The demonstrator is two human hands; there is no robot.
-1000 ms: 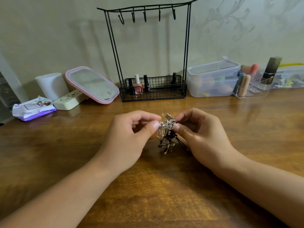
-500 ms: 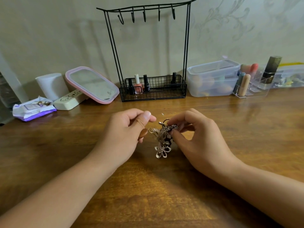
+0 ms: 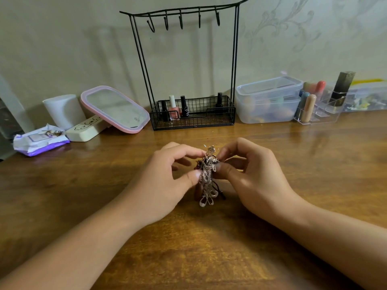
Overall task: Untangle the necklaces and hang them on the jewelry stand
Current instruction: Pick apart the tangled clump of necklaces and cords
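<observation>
Pinching the tangle (image 3: 207,174) from both sides right now: the left hand (image 3: 167,181) is nipping it between thumb and curled fingers, and the right hand (image 3: 251,176) is doing the same from the other side, fingertips clamped on the upper knot. The necklaces are hanging as one clump just above the table (image 3: 209,248), looped ends dangling down near the wood, dead centre between the hands. The stand (image 3: 186,65) is sitting farther back, its hooks bare, so nothing is getting hung yet.

What's worrying me: pulling the two hands apart too hard is probably going to cinch the knot tighter, or snap a thin chain. Also, the dark cord mixed into the silver could be snagging links while they're teasing strands free.
</observation>
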